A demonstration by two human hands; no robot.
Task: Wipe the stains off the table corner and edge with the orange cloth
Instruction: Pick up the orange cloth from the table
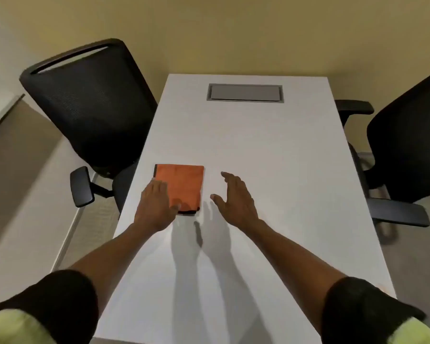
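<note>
A folded orange cloth [184,184] with a dark hem lies flat on the white table [271,157], near its left edge. My left hand [157,207] rests palm down on the cloth's near left part, fingers spread, not gripping it. My right hand [233,197] hovers just right of the cloth, fingers apart, holding nothing. A faint orange-brown stain [384,288] shows at the table's near right edge, by my right sleeve. The near table corners are partly hidden by my arms.
A black mesh office chair [92,108] stands tight against the table's left side. Another black chair [407,145] stands at the right. A grey cable hatch [245,93] is set into the far end of the table. A beige wall lies beyond.
</note>
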